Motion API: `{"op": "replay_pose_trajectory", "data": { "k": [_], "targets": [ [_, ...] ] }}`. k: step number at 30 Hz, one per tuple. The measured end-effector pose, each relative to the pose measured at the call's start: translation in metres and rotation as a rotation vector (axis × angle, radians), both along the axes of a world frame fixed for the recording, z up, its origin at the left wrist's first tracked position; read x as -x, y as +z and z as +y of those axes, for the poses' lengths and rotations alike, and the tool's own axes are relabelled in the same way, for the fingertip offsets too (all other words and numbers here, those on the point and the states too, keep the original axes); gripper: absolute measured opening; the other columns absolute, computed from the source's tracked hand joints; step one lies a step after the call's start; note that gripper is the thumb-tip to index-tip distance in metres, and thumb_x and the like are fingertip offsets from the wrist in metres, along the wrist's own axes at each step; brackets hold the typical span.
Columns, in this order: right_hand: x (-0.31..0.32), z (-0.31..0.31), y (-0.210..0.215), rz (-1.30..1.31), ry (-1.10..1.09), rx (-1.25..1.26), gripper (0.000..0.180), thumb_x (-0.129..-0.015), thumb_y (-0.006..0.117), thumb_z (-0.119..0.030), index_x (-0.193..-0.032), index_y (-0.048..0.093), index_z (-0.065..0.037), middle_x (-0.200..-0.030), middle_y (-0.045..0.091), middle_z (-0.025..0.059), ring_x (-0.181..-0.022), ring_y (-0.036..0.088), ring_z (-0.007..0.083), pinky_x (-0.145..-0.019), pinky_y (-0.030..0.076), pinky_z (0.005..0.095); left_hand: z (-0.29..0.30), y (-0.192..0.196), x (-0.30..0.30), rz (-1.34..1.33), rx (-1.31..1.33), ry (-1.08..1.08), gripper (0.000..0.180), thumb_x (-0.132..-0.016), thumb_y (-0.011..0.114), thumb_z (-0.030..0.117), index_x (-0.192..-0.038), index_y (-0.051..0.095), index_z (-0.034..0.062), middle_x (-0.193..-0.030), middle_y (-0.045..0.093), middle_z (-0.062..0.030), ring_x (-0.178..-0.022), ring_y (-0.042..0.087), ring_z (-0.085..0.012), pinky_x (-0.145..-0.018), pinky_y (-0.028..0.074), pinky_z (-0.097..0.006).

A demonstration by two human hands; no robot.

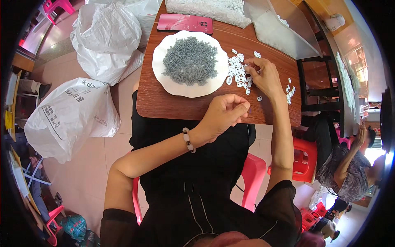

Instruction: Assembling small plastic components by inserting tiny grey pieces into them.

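Note:
A white plate with a scalloped rim [164, 84] holds a heap of small grey rod-like pieces [190, 61]. To its right lies a loose pile of small white plastic pieces with two dark holes each [236, 68]. My right hand [265, 78] reaches over that pile, its thumb and index finger bent and slightly apart at the pile's right side. Near the table's front edge, my left hand [226, 113] is closed, thumb pressed against the curled fingers. Whatever it pinches is too small to make out.
A pink phone [185, 24] lies behind the plate on the brown wooden table [164, 105]. Clear bags of white pieces [210, 10] stand at the back. More white pieces [290, 94] lie far right. White sacks [74, 115] stand left; a red stool [302, 160] stands right, with people beyond.

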State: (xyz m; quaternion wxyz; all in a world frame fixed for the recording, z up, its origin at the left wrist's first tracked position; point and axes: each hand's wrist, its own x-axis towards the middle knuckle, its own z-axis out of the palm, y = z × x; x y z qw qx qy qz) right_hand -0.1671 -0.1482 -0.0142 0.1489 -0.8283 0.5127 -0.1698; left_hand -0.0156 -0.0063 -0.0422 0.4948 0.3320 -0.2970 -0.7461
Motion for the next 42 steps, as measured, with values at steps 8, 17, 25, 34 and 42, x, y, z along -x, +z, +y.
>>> {"op": "replay_pose_trajectory", "data": {
  "k": [8,17,25,34,42],
  "targets": [
    [0.008,0.006,0.003,0.099,0.046,0.052,0.020,-0.077,0.070,-0.011,-0.096,0.068,-0.004,-0.085,0.066,0.0111,-0.073,0.059,0.0231,-0.066,0.046,0.0335,0.000,-0.001,-0.001,0.002,-0.005,0.007,0.021,-0.091,0.062,0.018,-0.101,0.060,-0.0007,-0.079,0.062,-0.0035,-0.058,0.050,-0.0035,-0.052,0.039,-0.016],
    [0.008,0.007,0.004,0.027,0.021,-0.032,0.013,-0.079,0.068,-0.009,-0.084,0.061,0.000,-0.075,0.061,0.0072,-0.067,0.054,0.0170,-0.062,0.043,0.0292,0.000,0.002,-0.001,-0.007,-0.006,-0.010,0.021,-0.091,0.062,0.017,-0.102,0.061,-0.0006,-0.079,0.062,-0.0031,-0.059,0.050,-0.0028,-0.052,0.040,-0.016],
    [0.013,0.050,0.021,-0.495,-0.013,-0.260,0.014,-0.086,0.066,-0.009,-0.094,0.064,0.001,-0.076,0.065,0.0002,-0.071,0.055,0.0051,-0.063,0.044,0.0230,0.000,0.002,-0.003,-0.003,-0.011,0.004,0.022,-0.091,0.061,0.017,-0.105,0.062,-0.0001,-0.079,0.061,-0.0017,-0.060,0.050,-0.0027,-0.052,0.039,-0.016],
    [-0.003,0.098,0.020,-0.890,-0.005,-0.442,0.011,-0.085,0.069,-0.008,-0.092,0.064,-0.001,-0.087,0.065,0.0007,-0.077,0.056,0.0055,-0.073,0.044,0.0202,-0.001,0.007,-0.006,-0.003,0.028,0.061,0.024,-0.093,0.060,0.022,-0.105,0.064,0.0013,-0.077,0.059,0.0011,-0.060,0.048,-0.0021,-0.053,0.038,-0.015],
    [0.001,0.105,0.019,-0.876,-0.033,-0.416,0.011,-0.084,0.069,-0.007,-0.092,0.065,-0.001,-0.082,0.063,-0.0019,-0.075,0.054,0.0043,-0.070,0.043,0.0192,-0.001,0.006,-0.006,-0.081,0.104,0.076,0.023,-0.092,0.062,0.021,-0.101,0.065,0.0012,-0.075,0.060,0.0009,-0.060,0.049,-0.0018,-0.053,0.040,-0.016]
  ]
}}
